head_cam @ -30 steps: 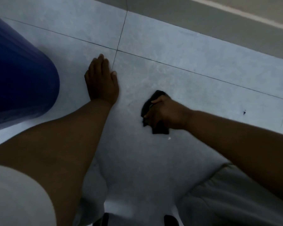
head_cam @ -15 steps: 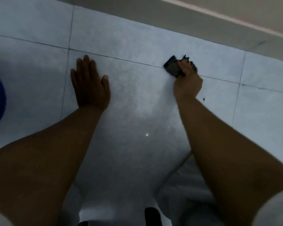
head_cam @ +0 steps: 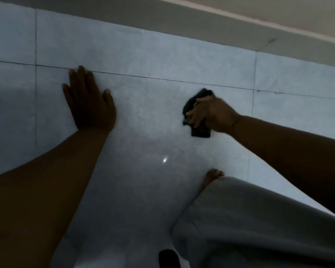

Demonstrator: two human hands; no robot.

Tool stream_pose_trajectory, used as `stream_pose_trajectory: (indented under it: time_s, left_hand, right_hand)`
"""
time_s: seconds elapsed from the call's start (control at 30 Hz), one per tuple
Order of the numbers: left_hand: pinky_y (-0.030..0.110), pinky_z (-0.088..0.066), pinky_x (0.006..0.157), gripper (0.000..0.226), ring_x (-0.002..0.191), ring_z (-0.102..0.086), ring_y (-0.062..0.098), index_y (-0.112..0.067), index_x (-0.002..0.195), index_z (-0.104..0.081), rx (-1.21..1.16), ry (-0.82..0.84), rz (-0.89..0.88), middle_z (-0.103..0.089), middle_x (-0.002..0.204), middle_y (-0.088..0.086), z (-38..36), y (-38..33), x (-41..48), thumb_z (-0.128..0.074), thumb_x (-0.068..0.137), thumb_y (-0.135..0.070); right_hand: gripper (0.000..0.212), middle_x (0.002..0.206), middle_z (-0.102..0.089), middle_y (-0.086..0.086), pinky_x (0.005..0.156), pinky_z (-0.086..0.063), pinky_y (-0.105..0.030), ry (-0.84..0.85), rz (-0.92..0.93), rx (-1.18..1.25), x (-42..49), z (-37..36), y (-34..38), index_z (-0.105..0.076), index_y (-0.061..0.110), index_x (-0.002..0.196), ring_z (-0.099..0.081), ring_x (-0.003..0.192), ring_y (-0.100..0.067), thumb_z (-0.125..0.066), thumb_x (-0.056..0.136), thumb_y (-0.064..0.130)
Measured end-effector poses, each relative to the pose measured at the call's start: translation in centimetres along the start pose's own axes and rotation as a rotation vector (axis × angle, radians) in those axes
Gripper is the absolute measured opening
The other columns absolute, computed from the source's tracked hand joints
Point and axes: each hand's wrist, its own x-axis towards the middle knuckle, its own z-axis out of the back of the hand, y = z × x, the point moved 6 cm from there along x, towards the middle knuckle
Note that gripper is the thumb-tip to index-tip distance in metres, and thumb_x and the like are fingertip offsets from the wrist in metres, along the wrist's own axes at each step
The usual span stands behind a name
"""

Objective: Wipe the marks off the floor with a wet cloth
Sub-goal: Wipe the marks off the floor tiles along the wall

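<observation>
My right hand (head_cam: 214, 114) is shut on a dark cloth (head_cam: 199, 130) and presses it on the grey tiled floor (head_cam: 147, 117), just below a grout line. Parts of the cloth stick out above and below my fingers. My left hand (head_cam: 89, 105) lies flat on the same tile, fingers spread, palm down, holding nothing. A small dark mark (head_cam: 258, 90) sits on the grout line to the right of the cloth. The floor between my hands looks damp, with a bright glint.
A grey skirting and a pale wall (head_cam: 278, 20) run along the top. My knee in grey fabric (head_cam: 249, 219) and bare toes (head_cam: 214, 174) are at the lower right. A small dark object (head_cam: 168, 258) pokes in at the bottom edge.
My right hand has pulled the cloth back from the far grout line toward me and to the right. The view has shifted, and the blue object at the left is gone from view.
</observation>
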Motion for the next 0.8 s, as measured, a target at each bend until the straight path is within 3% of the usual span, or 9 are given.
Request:
stream_pose_trajectory:
  time_s: [0.07,0.13,0.2,0.27,0.37,0.43,0.53,0.63,0.8]
  left_hand:
    - [0.053,-0.006,0.124,0.065,0.153,-0.011,0.034,-0.005,0.155,-0.018,0.013,-0.003,0.001,-0.015,0.164,0.015,-0.2,0.0,-0.3,-0.030,0.100,-0.037]
    - [0.053,-0.006,0.124,0.065,0.153,-0.010,0.034,-0.004,0.155,-0.019,0.012,-0.010,0.000,-0.015,0.165,0.015,-0.1,-0.1,-0.3,-0.031,0.100,-0.037]
    - [0.054,-0.005,0.124,0.065,0.153,-0.010,0.035,-0.004,0.155,-0.019,0.010,-0.014,0.003,-0.015,0.164,0.016,0.1,-0.3,-0.2,-0.031,0.100,-0.037]
    - [0.054,-0.005,0.124,0.066,0.153,-0.010,0.035,-0.004,0.155,-0.019,0.013,-0.009,0.009,-0.014,0.164,0.016,0.1,-0.5,-0.1,-0.032,0.100,-0.037]
    - [0.054,-0.005,0.124,0.065,0.153,-0.010,0.035,-0.004,0.155,-0.018,0.017,-0.003,0.009,-0.014,0.164,0.017,0.2,-0.5,-0.2,-0.032,0.101,-0.037]
    - [0.055,-0.006,0.124,0.065,0.153,-0.010,0.036,-0.003,0.154,-0.018,0.004,0.004,0.005,-0.015,0.164,0.017,0.3,-0.6,-0.1,-0.033,0.101,-0.037]
    - [0.056,-0.007,0.124,0.066,0.153,-0.009,0.035,-0.004,0.155,-0.016,-0.017,0.021,0.010,-0.014,0.164,0.016,0.3,-0.5,0.1,-0.035,0.100,-0.037]
    - [0.055,-0.007,0.124,0.067,0.153,-0.010,0.035,-0.004,0.154,-0.017,-0.023,0.007,0.003,-0.015,0.164,0.016,0.4,-0.4,0.0,-0.035,0.099,-0.037]
    - [0.055,-0.006,0.123,0.067,0.153,-0.010,0.036,-0.004,0.154,-0.016,-0.027,-0.001,-0.008,-0.014,0.164,0.016,0.1,-0.3,0.0,-0.034,0.100,-0.039]
  right_hand:
    - [0.039,0.075,-0.075,0.016,0.088,-0.051,-0.017,-0.229,-0.189,-0.086,0.1,4.9,-3.6,-0.062,-0.019,0.097,-0.070,0.087,0.001,-0.068,0.075,0.013]
    - [0.021,0.107,-0.074,0.002,0.104,-0.043,-0.026,-0.306,-0.394,-0.101,-0.7,7.8,-7.1,-0.072,0.001,0.103,-0.063,0.111,-0.014,-0.062,0.085,0.006]
    - [0.034,0.128,-0.064,-0.004,0.109,-0.034,-0.024,-0.532,-0.677,-0.132,-4.1,9.4,-10.2,-0.065,0.018,0.122,-0.054,0.124,-0.020,-0.054,0.091,0.009]
    - [0.040,0.131,-0.062,-0.004,0.104,-0.030,-0.013,-0.750,-0.803,-0.073,-6.6,8.3,-10.0,-0.062,0.022,0.127,-0.053,0.125,-0.019,-0.053,0.090,0.009]
    - [0.036,0.125,-0.066,-0.004,0.086,-0.032,-0.005,-0.808,-0.869,0.057,-6.4,2.9,-6.1,-0.064,0.023,0.124,-0.059,0.117,-0.022,-0.055,0.091,0.012]
    - [0.032,0.123,-0.067,-0.005,0.093,-0.034,-0.010,-0.781,-0.790,0.133,-5.2,-1.0,-2.6,-0.067,0.020,0.121,-0.059,0.116,-0.023,-0.057,0.092,0.012]
    - [0.025,0.112,-0.070,-0.018,0.103,-0.032,-0.005,-0.708,-0.442,0.267,-3.8,-6.6,3.5,-0.075,0.001,0.100,-0.061,0.113,-0.023,-0.060,0.080,-0.007]
    - [0.027,0.097,-0.074,-0.021,0.103,-0.036,-0.009,-0.456,-0.117,0.197,-3.2,-8.2,5.8,-0.076,-0.003,0.082,-0.066,0.104,-0.027,-0.054,0.067,-0.010]
    - [0.029,0.089,-0.077,-0.013,0.097,-0.032,-0.009,0.064,0.195,-0.161,-2.6,-5.6,3.6,-0.077,0.006,0.069,-0.072,0.093,-0.028,-0.060,0.054,-0.013]
